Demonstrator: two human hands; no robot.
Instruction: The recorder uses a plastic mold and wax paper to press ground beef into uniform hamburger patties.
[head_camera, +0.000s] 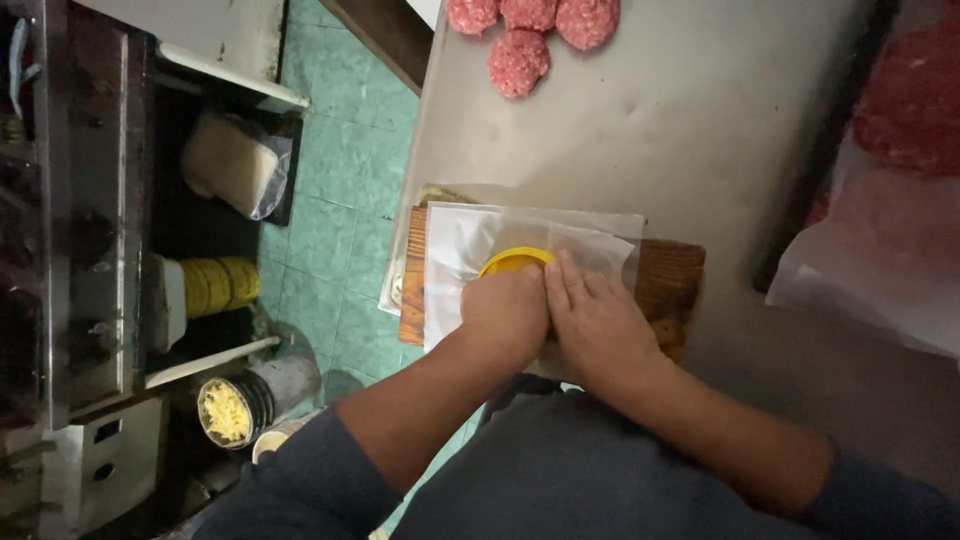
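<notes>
Just below the middle of the frame, a round yellow press (516, 260) sits on clear plastic sheets (540, 235) spread over a wooden cutting board (672, 278), and only its upper arc shows past the knuckles. Both hands lie on top of it, side by side and touching: the left hand (505, 312) is curled into a fist directly over the disc, while the right hand (598, 322) lies flat, fingers pointing toward the top of the frame, against the disc's right edge. The press is therefore under and slightly beyond the hands, nearer the left one; being round, it has no long axis to speak of. Whatever is beneath it is hidden. Board and sheets rest on a steel counter (700, 130). At the top centre of the frame, well apart from the hands, lie four raw meat balls (518, 62). At lower left, on the floor side, stands a tin of yellow shreds (228, 410).
</notes>
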